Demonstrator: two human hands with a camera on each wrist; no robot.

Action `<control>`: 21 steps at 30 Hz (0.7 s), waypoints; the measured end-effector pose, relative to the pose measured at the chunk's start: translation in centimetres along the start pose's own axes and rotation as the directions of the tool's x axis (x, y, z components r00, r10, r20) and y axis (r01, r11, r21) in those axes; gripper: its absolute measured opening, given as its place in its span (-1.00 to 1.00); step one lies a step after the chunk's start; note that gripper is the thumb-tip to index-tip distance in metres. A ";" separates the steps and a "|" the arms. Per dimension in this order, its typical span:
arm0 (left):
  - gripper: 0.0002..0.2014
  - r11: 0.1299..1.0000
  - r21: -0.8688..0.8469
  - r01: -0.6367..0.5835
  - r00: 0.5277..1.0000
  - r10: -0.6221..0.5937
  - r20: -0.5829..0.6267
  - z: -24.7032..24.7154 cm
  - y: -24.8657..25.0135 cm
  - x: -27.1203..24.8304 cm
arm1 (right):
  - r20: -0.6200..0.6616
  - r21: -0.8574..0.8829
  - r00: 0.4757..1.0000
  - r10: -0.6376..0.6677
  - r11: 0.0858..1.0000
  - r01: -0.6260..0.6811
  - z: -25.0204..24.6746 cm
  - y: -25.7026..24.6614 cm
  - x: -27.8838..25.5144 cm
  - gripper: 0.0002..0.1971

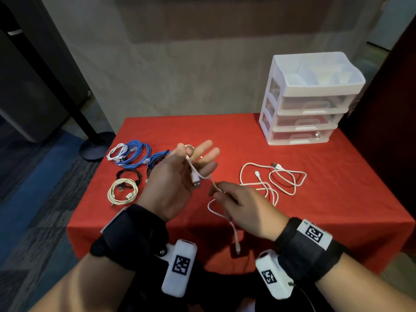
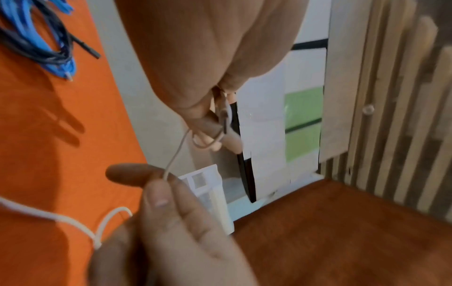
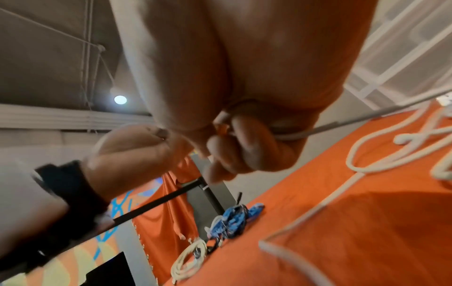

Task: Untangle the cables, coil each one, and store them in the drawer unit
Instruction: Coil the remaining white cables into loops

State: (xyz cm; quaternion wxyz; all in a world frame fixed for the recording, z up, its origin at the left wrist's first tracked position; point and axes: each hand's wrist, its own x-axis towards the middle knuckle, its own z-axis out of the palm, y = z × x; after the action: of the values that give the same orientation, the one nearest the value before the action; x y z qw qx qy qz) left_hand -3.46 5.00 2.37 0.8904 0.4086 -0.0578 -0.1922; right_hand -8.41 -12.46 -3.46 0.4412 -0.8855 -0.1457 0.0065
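the left hand [image 1: 177, 176] pinches the usb end of a thin white cable [image 1: 212, 184] between thumb and forefinger, other fingers spread. the right hand [image 1: 242, 209] pinches the same cable lower down. both hover in front of the white plastic three-drawer unit [image 1: 308, 102], over the red tablecloth [image 1: 337, 199].

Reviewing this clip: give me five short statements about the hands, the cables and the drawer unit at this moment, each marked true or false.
1. Both hands hold the same white cable. True: left hand near its USB plug, right hand farther along.
2. The drawer unit has a drawer pulled out. False: all three look closed.
3. A loose white cable lies uncoiled on the red tablecloth. True.
4. The blue cable coil sits right of the drawer unit. False: it lies at the far left.
5. The cream coil is inside a drawer. False: it lies on the tablecloth.
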 end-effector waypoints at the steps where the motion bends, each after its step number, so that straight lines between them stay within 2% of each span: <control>1: -0.71 0.994 0.093 -0.050 0.998 0.052 -0.024 -0.2 -0.2 0.4 | 0.006 -0.028 1.000 -0.023 0.999 0.024 0.0 -0.3 -0.1 -0.81; 3: -0.71 0.929 0.344 -0.140 0.984 0.170 -0.059 -0.5 -0.7 0.8 | 0.020 -0.096 0.998 -0.060 0.994 0.061 -0.3 -1.0 -0.2 -0.74; 6: -0.70 0.717 0.675 -0.175 0.971 0.238 -0.001 -1.3 -0.9 1.0 | 0.035 -0.163 0.993 -0.110 0.980 0.114 -1.4 -2.2 -0.2 -0.72; 8: -0.67 0.506 0.843 -0.185 0.973 0.211 0.087 -2.0 -0.9 1.1 | 0.016 -0.179 0.990 -0.139 0.974 0.140 -2.4 -2.7 0.1 -0.78; 10: -0.67 0.293 0.929 -0.226 0.970 0.154 0.188 -2.3 -1.0 0.9 | -0.029 -0.218 0.985 -0.172 0.962 0.161 -3.5 -3.0 0.9 -0.84; 11: -0.69 0.207 0.949 -0.236 0.969 0.121 0.215 -2.3 -1.1 0.5 | -0.053 -0.239 0.980 -0.190 0.956 0.172 -4.0 -3.1 1.3 -0.87; 12: -0.70 0.163 0.959 -0.230 0.972 0.094 0.217 -2.1 -1.3 0.1 | -0.072 -0.258 0.975 -0.208 0.949 0.183 -4.4 -3.1 1.7 -0.88; 13: -0.70 0.185 0.961 -0.204 0.979 0.064 0.195 -1.8 -1.4 -0.2 | -0.093 -0.277 0.971 -0.221 0.942 0.188 -4.8 -3.0 2.1 -0.87; 16: -0.63 0.437 0.892 -0.120 0.991 -0.007 0.137 -1.3 -1.5 -0.6 | -0.174 -0.344 0.961 -0.214 0.928 0.144 -5.6 -2.4 3.1 -0.72; 17: -0.59 0.491 0.864 -0.110 0.990 -0.023 0.139 -1.1 -1.5 -0.7 | -0.195 -0.347 0.957 -0.217 0.928 0.140 -5.7 -2.2 3.3 -0.70; 19: -0.59 0.536 0.839 -0.095 0.990 -0.037 0.136 -0.8 -1.6 -0.6 | -0.178 -0.266 0.962 -0.208 0.951 0.157 -5.7 -1.8 3.5 -0.73; 21: -0.65 0.561 0.823 -0.084 0.992 -0.031 0.123 -0.7 -1.4 -0.7 | -0.092 -0.091 0.983 -0.158 0.985 0.150 -5.4 -1.1 3.6 -0.75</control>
State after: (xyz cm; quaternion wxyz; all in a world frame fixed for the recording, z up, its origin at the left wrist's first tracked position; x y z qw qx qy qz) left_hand -4.29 4.94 0.86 0.5928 0.7642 -0.2020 -0.1542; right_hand -4.51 -15.11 1.10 0.4095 -0.8885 -0.1918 -0.0776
